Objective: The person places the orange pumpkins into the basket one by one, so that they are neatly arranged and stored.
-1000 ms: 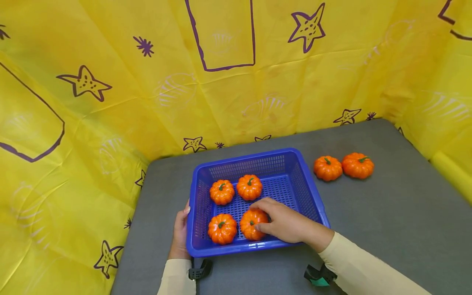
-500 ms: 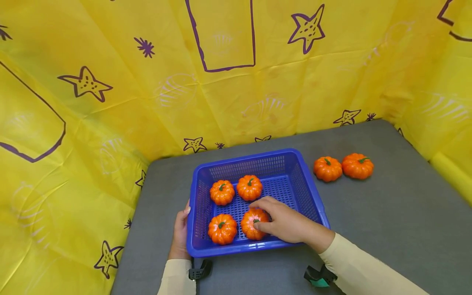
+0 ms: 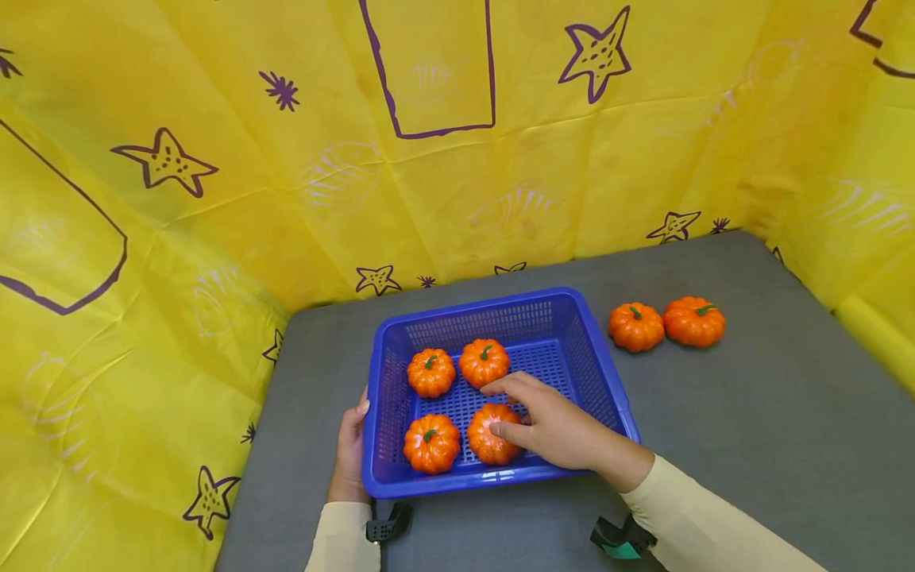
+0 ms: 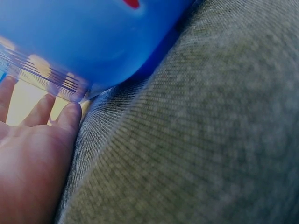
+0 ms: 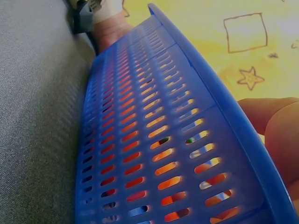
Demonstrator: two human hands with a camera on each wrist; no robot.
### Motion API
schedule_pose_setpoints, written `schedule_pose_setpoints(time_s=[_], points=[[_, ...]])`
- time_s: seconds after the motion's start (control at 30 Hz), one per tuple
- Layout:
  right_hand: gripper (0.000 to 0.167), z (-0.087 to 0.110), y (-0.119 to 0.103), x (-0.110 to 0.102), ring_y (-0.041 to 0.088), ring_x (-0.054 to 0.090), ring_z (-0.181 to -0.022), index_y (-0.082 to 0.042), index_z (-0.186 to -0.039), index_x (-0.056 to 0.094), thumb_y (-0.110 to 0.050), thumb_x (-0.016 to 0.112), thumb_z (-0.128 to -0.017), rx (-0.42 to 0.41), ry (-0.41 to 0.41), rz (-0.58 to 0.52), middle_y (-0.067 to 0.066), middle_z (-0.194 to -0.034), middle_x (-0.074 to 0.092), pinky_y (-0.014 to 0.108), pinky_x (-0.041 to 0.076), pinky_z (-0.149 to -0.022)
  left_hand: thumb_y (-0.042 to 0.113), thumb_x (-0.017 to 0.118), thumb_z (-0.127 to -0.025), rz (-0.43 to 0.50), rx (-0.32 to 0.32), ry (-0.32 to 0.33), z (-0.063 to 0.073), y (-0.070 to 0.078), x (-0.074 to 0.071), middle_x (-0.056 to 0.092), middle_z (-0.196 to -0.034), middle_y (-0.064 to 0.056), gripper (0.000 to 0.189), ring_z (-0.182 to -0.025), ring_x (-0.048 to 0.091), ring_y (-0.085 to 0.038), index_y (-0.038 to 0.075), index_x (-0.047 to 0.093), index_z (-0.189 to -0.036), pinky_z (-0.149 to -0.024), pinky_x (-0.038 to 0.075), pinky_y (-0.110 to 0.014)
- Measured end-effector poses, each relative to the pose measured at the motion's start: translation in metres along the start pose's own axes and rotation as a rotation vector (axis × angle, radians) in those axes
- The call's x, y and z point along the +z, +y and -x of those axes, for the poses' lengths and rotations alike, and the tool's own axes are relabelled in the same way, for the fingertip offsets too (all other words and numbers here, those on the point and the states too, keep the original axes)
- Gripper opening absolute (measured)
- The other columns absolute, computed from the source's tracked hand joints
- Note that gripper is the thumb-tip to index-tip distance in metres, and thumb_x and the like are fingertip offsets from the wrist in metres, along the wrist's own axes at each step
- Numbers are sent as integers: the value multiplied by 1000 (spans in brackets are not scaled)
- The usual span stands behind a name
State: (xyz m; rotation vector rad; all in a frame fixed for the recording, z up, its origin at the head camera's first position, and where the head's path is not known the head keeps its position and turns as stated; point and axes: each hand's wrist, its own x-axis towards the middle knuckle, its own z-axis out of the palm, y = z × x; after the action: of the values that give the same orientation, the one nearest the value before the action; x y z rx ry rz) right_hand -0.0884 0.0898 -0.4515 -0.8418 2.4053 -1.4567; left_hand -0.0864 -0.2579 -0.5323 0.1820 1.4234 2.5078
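A blue plastic basket (image 3: 493, 480) holds several small orange pumpkins in two rows. My right hand (image 3: 561, 429) is inside it, fingers spread and loosened above the front right pumpkin (image 3: 489, 446); the thumb covers its stem. Left of that one sits the front left pumpkin (image 3: 432, 454). Behind them are the back left pumpkin (image 3: 430, 381) and the back right pumpkin (image 3: 479, 367). Against the basket's left outer side rests my left hand (image 3: 350, 449). In the left wrist view, the left hand's fingers (image 4: 43, 109) reach out, nearly straight, to the slotted wall.
Two more pumpkins lie on the grey table right of the basket: a nearer-left pumpkin (image 3: 635, 332) and a farther-right pumpkin (image 3: 693, 326), side by side. Yellow cloth (image 3: 443, 199) with drawn starfish hangs behind and along both sides.
My right hand has loosened around the front right pumpkin; its index finger has lifted and spread away. That pumpkin has shifted very slightly to the right. The left hand and basket stay put.
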Motion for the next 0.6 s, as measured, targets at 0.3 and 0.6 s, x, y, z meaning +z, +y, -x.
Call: schedule_pose_setpoints(time_s=[0.3,0.6], points=[[43,0,-2,-3,33,62,-119,-17,-147,64,-21,73,-106,-25,40,-70,-1,-138,62,52,58,-93,32,28,-113,31,26,-58,-2,0,-1,42,-167,-15,61,-136,52,-28,24,30,-173,-112,47,-41],[41,2,-3,-5,21,61,-119,-18,-147,65,-25,73,-107,-69,73,-93,0,-140,63,52,58,-92,32,29,-113,23,12,-28,0,2,2,44,-166,-14,60,-135,53,-27,24,32,-172,-111,48,-40]])
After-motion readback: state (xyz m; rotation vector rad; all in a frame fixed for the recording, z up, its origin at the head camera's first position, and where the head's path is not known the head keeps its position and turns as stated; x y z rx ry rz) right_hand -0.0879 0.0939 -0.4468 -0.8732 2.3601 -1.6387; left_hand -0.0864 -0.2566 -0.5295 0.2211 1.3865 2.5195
